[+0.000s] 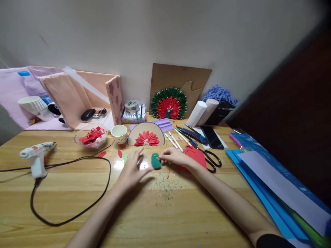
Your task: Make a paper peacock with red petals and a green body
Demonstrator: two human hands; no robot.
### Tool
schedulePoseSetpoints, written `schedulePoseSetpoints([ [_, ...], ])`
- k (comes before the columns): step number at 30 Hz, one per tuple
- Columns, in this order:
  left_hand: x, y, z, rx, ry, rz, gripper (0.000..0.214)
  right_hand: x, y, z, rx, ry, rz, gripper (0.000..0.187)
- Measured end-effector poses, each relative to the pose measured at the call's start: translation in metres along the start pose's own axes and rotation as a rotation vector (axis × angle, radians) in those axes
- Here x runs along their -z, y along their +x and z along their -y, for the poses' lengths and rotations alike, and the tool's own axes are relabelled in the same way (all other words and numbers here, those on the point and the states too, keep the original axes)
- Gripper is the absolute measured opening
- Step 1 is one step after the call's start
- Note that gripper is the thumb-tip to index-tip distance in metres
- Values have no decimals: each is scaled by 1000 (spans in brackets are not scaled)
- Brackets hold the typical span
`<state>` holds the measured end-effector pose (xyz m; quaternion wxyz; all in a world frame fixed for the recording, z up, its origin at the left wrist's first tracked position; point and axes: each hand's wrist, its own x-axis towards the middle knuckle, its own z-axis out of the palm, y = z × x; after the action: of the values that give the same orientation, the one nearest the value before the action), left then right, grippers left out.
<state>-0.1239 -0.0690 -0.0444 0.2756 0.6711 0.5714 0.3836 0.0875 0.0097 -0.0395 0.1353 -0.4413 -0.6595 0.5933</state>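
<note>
Between the fingertips of my right hand [176, 156] is a small green bird-shaped cutout [156, 162] with a tiny pale eye. My left hand [133, 168] is spread just left of it, thumb tip close to the cutout's lower edge; whether they touch I cannot tell. Behind both hands stands a half-round cardboard piece [131, 135] bearing a fan of red paper petals [147, 138]. Red paper [195, 157] lies partly under my right wrist, beside black-handled scissors [214, 160]. Green scraps [125, 158] show by my left fingers.
A glue gun [38, 158] with a looping black cord lies at left. Near it are a bowl of red strips [91, 136] and a paper cup [119, 133]. Pens [192, 135], a phone [212, 137] and blue sheets [248, 175] lie right. A peacock picture [169, 103] leans on the wall.
</note>
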Motion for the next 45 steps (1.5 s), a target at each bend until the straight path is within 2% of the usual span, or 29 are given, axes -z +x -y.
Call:
schedulePoseSetpoints([
  [2,-13,-6,1,-98,126,124,78,-11,2,1,47,-71,11,31],
  [4,-21,-9,4,-138,203,151,77,-13,1,4,68,-215,-42,33],
  [7,-23,-11,6,-153,240,133,65,6,-7,9,40,-541,-286,28],
  [9,-22,-10,5,-148,234,124,61,27,-14,11,-8,-661,-451,23],
  [11,-20,-9,4,-117,209,90,60,45,-16,9,-79,-714,-554,21],
  [14,-19,-6,5,-22,119,-27,50,59,-12,3,-172,-758,-581,17],
  [18,-15,-5,7,62,25,-190,36,56,-10,6,-234,-791,-612,19],
  [21,-13,-6,5,22,123,-199,31,49,-23,24,-218,-796,-659,17],
  [23,-13,-7,0,-59,218,-187,32,40,-37,37,-122,-769,-609,14],
  [26,-15,-10,-10,-217,322,-148,39,23,-54,50,178,-586,-335,6],
  [28,-15,-12,-17,-278,375,-86,31,11,-60,54,259,-409,-237,5],
  [32,-9,-16,-31,-278,395,0,25,-3,-56,56,287,-47,-264,16],
  [35,-6,-18,-38,-258,371,-6,25,-10,-49,56,356,189,-282,23],
  [37,-6,-19,-40,-273,385,-5,27,-19,-47,55,342,273,-205,26],
  [39,-8,-24,-44,-322,415,36,28,-29,-49,54,255,333,-43,28],
  [42,-5,-35,-54,-335,416,223,32,-43,-61,51,173,375,214,23],
  [45,12,-45,-66,-165,192,539,31,-41,-80,44,173,299,438,23],
])
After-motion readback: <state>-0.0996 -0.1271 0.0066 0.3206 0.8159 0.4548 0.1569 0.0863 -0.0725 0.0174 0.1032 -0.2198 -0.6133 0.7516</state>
